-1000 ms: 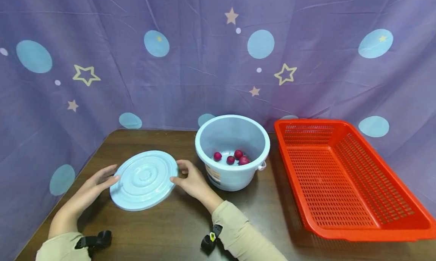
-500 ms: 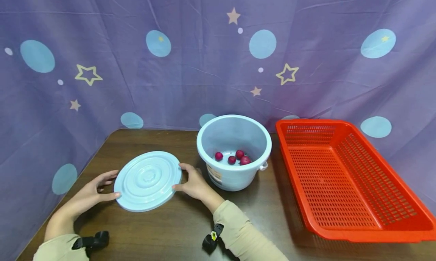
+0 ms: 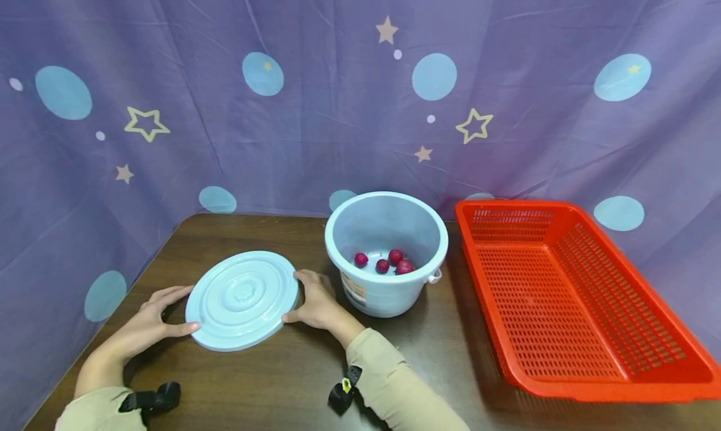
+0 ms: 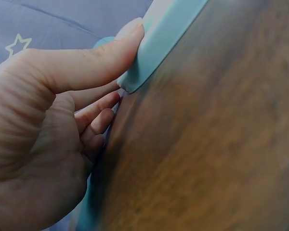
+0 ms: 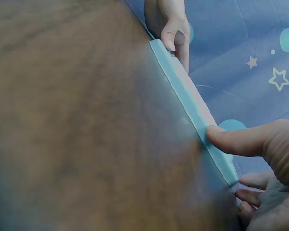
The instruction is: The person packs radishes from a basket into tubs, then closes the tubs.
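Observation:
A round light-blue lid (image 3: pixel 243 293) with raised rings lies low over the brown table, left of the bucket. My left hand (image 3: pixel 143 324) holds its left rim, thumb at the near side and fingers farther back. On the opposite rim my right hand (image 3: pixel 320 303) has the same hold, thumb nearer and index finger farther. The left wrist view shows the left thumb (image 4: pixel 96 65) against the lid's edge (image 4: pixel 159 45). In the right wrist view the right thumb (image 5: pixel 241 140) touches the rim. Some fingertips are hidden behind the lid. Whether the lid touches the table is unclear.
A light-blue bucket (image 3: pixel 343 259) stands right of the right hand, several small dark-red round fruits (image 3: pixel 404 266) on its floor. Farther right sits a large red perforated basket (image 3: pixel 496 318). A purple patterned cloth (image 3: pixel 338 106) hangs behind the table (image 3: pixel 253 387).
The lid has shifted slightly right and now looks flatter. Both hands stay at its rim, having moved only a little; the left fingers have straightened slightly. Bucket and basket stay put.

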A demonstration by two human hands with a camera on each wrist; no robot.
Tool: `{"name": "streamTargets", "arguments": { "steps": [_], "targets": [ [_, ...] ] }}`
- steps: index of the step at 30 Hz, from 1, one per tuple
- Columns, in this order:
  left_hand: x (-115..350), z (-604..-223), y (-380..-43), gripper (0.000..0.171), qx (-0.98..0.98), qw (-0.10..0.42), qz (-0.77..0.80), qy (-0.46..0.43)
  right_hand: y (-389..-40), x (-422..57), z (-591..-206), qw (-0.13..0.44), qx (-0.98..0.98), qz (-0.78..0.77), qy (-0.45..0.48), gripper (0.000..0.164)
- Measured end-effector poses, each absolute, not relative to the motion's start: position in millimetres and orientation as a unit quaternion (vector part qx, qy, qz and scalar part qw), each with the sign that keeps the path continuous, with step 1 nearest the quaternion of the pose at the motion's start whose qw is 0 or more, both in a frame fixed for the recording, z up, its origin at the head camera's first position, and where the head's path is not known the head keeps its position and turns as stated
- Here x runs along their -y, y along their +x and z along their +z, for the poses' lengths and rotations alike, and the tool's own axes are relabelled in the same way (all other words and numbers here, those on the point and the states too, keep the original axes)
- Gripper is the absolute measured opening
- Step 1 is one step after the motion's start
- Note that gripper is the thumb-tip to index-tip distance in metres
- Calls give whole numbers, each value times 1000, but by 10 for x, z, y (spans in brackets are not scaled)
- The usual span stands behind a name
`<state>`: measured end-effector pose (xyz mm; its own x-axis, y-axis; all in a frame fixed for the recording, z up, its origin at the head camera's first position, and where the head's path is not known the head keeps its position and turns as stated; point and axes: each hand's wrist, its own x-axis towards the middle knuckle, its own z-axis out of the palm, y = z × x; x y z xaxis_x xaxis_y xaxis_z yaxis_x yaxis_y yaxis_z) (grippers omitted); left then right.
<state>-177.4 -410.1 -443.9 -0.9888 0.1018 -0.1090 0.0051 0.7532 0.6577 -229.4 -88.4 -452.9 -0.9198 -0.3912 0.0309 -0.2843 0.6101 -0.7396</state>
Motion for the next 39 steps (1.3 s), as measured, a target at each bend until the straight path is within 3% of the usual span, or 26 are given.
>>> {"name": "streamTargets", "arguments": {
  "steps": [10,33,39],
  "targets": [
    [4115,-4409,-1788,92,-930,67,358,46,-2307,908,-4497,84,-918,-337,-192,103],
    [4134,-4388,-1698,91,-915,44,396,60,-2250,984,-4518,67,-921,-334,-188,108],
    [4092,-4439,-1701,87,-899,64,431,45,-2225,937,-4545,67,-914,-356,-181,105]
  ]
}}
